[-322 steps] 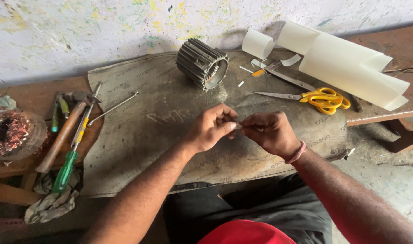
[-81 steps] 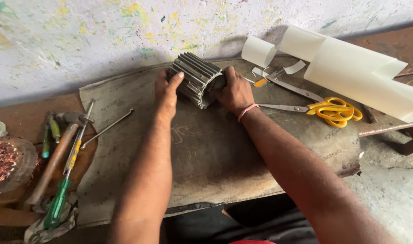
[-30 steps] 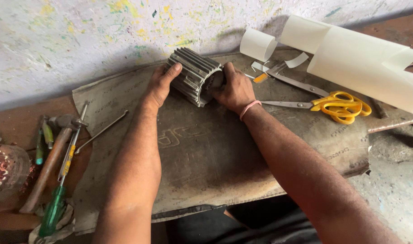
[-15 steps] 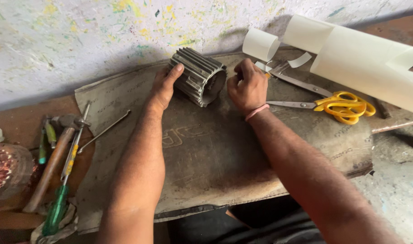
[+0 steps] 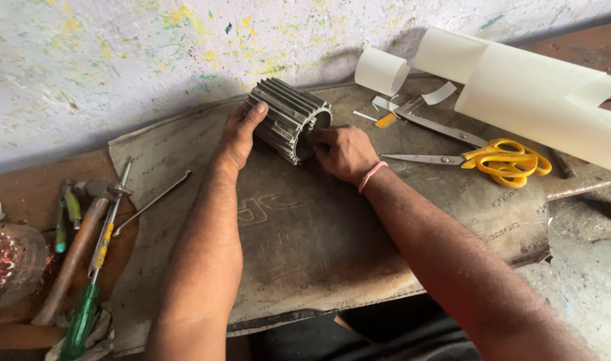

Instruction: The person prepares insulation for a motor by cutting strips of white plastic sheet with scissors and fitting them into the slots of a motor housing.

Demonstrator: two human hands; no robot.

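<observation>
Where the paint-flecked wall (image 5: 118,60) meets the bench, a worn dark mat (image 5: 305,234) covers most of the work surface, and everything else sits on or beside it. Largest of the loose things is the big roll of white sheet (image 5: 539,100) at the far right corner, with a smaller curl of the same sheet (image 5: 381,70) just left of it. Between that roll and the person's right forearm lie yellow-handled scissors (image 5: 499,160), well clear of the hands. Off the mat's left edge rest a wooden-handled hammer (image 5: 75,254), a green-handled screwdriver (image 5: 85,301) and a thin metal rod (image 5: 151,202), none of them crowding the work.

Near the mat's far edge, close to the wall, lies a finned metal motor housing (image 5: 288,120) on its side, open end toward the right. On its left flank the left hand (image 5: 238,137) is pressed flat, fingers spread over the fins. At the open end sits the right hand (image 5: 345,152), fingers curled and touching the rim; whether they pinch anything there I cannot tell.
</observation>
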